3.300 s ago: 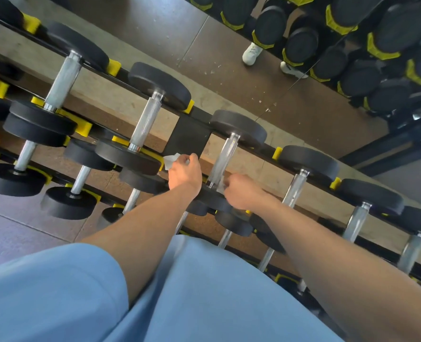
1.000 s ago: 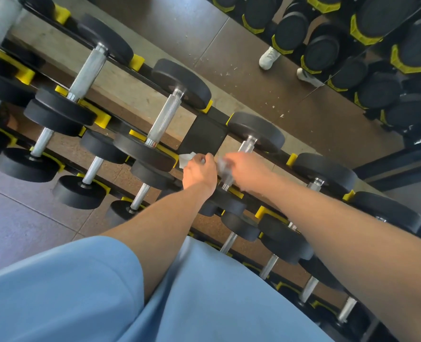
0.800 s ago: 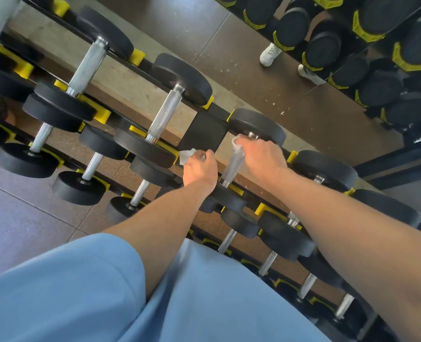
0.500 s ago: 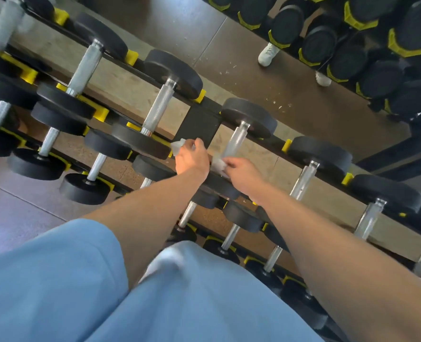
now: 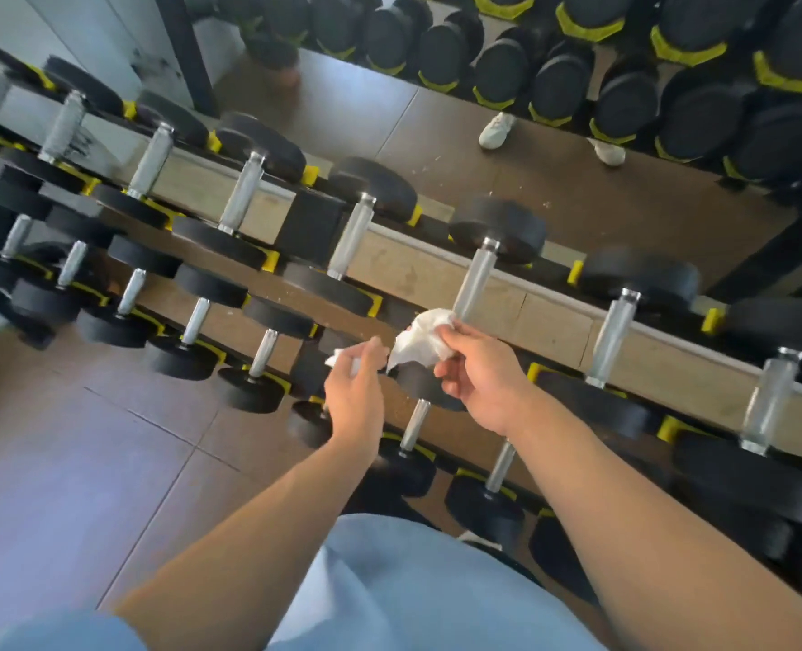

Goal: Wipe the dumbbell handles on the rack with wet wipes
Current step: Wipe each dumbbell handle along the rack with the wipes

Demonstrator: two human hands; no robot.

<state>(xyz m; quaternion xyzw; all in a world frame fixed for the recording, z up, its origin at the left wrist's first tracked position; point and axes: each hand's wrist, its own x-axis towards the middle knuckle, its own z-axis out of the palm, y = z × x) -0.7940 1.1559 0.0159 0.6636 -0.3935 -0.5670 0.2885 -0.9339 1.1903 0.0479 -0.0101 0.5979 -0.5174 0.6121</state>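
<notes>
Dumbbell handles: bare steel bars between black heads, lying across the top tier of the rack (image 5: 554, 293), long axes running away from the person and tilted slightly right.
Handle to the left: the wiped-looking bar (image 5: 349, 239) beside the black upright sits up and left of both hands; I cannot tell from here whether it is clean.
Left hand (image 5: 359, 392): fingers curled, pinching a small wad of wipe (image 5: 340, 358), held off the rack and touching no bar.
Wet wipe (image 5: 420, 340): crumpled white, bunched in the right hand's fingertips, its top edge just beside the near end of the next bar.
Right hand (image 5: 481, 373): curled round the wet wipe, the nearer hand to that bar.
Next handle (image 5: 474, 281): rises straight up and away from the right hand; likely the one to wrap and stroke along its length.
Room: open gap either side of the bar; the stroke is bounded by the far head (image 5: 497, 227) above and the near head, hidden behind the hands, below.
Handles to the right: two more bars (image 5: 612, 338) well apart along the tier.
</notes>
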